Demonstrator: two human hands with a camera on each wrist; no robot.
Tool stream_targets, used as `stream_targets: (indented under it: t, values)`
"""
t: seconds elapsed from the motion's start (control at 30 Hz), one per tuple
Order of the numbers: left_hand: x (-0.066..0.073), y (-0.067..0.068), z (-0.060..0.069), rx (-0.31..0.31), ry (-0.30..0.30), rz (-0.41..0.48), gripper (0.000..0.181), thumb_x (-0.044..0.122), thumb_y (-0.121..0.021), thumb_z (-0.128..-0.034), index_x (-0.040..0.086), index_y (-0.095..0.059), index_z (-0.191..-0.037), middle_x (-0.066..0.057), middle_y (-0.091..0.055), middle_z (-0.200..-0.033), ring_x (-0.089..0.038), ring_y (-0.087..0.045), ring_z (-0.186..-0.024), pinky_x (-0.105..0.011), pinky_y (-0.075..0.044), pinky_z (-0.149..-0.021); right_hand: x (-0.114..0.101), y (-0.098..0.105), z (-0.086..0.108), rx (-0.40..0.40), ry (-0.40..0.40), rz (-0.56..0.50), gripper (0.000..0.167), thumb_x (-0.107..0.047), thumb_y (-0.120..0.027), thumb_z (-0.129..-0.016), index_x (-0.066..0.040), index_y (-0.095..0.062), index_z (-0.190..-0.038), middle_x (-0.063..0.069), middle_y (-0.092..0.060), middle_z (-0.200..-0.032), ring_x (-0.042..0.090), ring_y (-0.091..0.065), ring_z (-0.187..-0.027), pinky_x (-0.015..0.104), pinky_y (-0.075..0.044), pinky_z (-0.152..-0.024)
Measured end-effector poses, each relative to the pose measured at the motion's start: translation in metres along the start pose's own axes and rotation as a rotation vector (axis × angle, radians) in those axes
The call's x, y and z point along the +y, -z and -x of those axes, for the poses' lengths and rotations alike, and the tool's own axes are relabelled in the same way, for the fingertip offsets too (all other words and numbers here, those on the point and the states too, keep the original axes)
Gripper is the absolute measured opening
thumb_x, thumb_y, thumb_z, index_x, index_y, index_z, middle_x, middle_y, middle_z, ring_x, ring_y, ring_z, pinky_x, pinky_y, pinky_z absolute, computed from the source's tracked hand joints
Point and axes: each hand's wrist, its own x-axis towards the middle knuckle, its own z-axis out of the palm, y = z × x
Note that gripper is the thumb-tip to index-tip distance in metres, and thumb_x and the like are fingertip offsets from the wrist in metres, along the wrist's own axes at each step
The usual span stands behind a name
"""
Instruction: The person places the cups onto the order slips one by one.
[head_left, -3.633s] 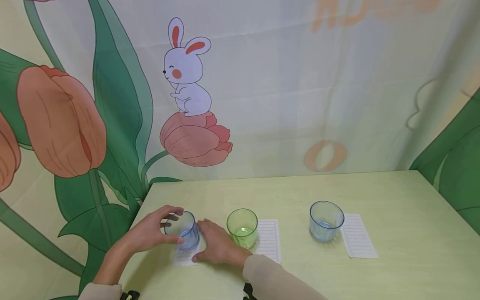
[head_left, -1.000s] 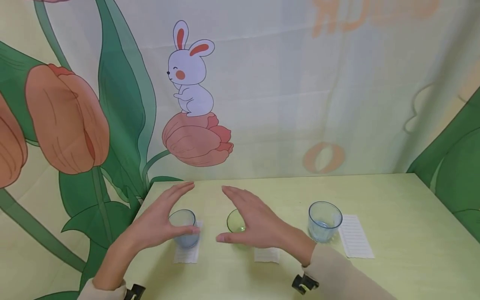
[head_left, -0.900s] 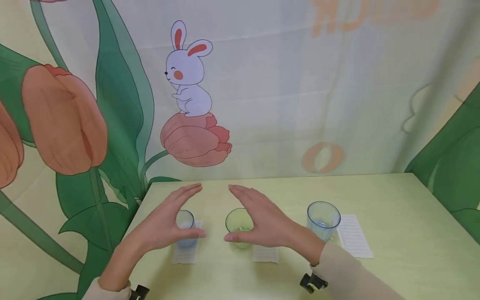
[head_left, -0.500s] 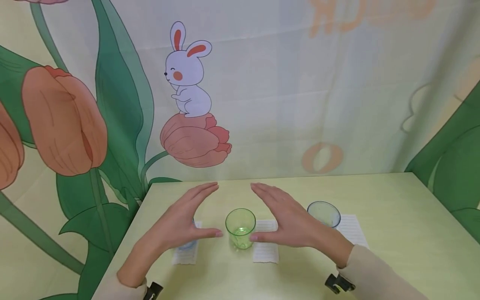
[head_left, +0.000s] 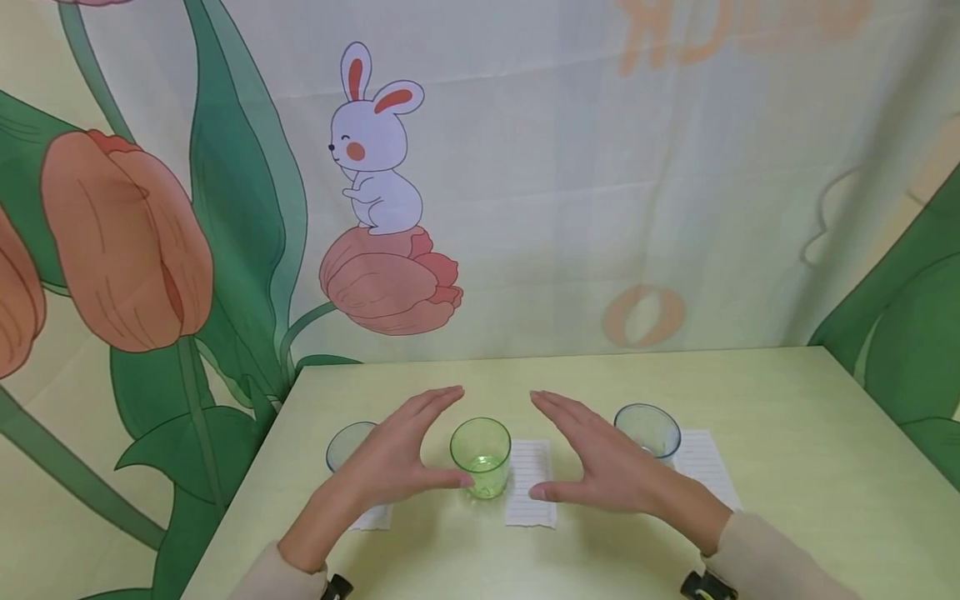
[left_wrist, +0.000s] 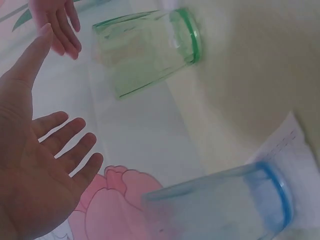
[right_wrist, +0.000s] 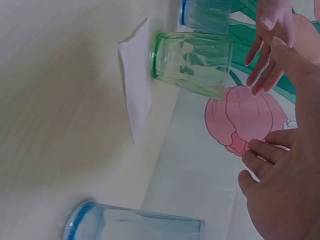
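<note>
Fingers [head_left: 432, 401] released, the left hand [head_left: 393, 462] and right hand [head_left: 611, 467] flank a green glass [head_left: 483, 446]
It stands upright on the tabletop [head_left: 480, 562] between them, just beside a lined paper slip [head_left: 529, 504]; farther out, the left hand partly hides one blue glass [head_left: 347, 442], the right another blue glass [head_left: 651, 427]

Left hand [head_left: 401, 458]: one, fingers extended, thumb spread apart. Right hand [head_left: 607, 467]: one, mirrored pose, palm facing the left's across a gap. Forearms [head_left: 315, 525]: two, angled inward.
</note>
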Motion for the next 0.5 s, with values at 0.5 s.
stream_targets:
  t: [0.5]
  values:
    - [-0.006,-0.029,-0.004,-0.019,0.044,0.026,0.102,0.065,-0.088,-0.0769,0.027,-0.044,-0.162,0.01,-0.047,-0.161,-0.017,-0.043,-0.15,-0.049,-0.042,-0.119,0.015,-0.027,0.014,-0.049,-0.055,-0.065,0.107,-0.071,-0.073,-0.088,-0.014,-0.031,-0.168,0.007,-0.036,-0.169,0.035,-0.038,-0.153,0.06,-0.04,-0.118]
